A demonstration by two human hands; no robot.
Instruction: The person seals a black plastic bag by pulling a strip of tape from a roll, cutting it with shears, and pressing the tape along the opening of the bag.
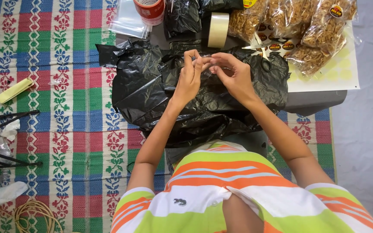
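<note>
Both my hands meet above a crumpled black plastic bag (152, 92) that lies on a low dark table (311, 101). My left hand (189, 75) and my right hand (232, 73) pinch a small strip of clear tape (207, 60) between their fingertips. A roll of clear tape (218, 29) stands just beyond my hands. Scissors (262, 54) lie to the right of my right hand, partly on the black bag.
Clear bags of fried snacks (301, 26) and a sheet of round stickers (342, 71) fill the far right. A red tape roll (150, 9), clear zip bags (128, 21) and another black bag (182, 16) sit at the back. A patterned woven mat (61, 108) covers the floor.
</note>
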